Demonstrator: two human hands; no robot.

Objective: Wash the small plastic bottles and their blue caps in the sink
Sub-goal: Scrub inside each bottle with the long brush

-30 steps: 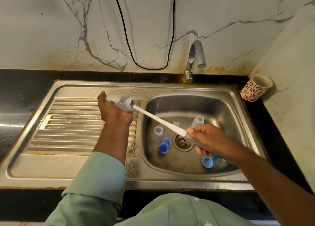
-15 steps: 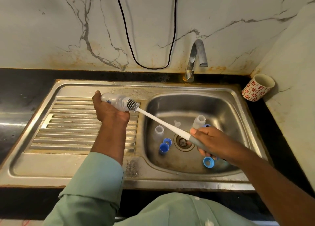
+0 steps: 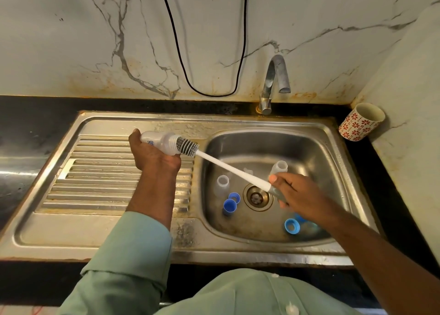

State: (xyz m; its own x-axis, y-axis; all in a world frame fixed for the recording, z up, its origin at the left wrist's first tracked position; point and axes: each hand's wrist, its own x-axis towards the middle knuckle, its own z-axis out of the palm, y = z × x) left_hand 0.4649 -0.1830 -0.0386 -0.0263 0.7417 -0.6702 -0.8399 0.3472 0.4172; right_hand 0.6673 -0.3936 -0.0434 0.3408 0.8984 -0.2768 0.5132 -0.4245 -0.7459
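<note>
Gripping a white bottle (image 3: 159, 142) on its side above the drainboard (image 3: 100, 172), the left hand (image 3: 154, 156) has fingers curled round it. Right hand (image 3: 295, 191) pinches the brush (image 3: 228, 167) handle; grey bristles sit partly inside the bottle mouth. Two bottles (image 3: 222, 184) and blue caps (image 3: 229, 206) lie in the sink basin (image 3: 316, 153).

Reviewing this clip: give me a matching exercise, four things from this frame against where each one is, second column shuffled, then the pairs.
Things:
1. bottle brush
2. patterned cup
3. blue cap
4. held bottle

Places:
A. in the left hand, over the drainboard
B. on the basin floor, left of the drain
C. handle in the right hand, bristles at the bottle's mouth
D. on the dark counter, right back corner

Pairs: 1-C, 2-D, 3-B, 4-A
</note>
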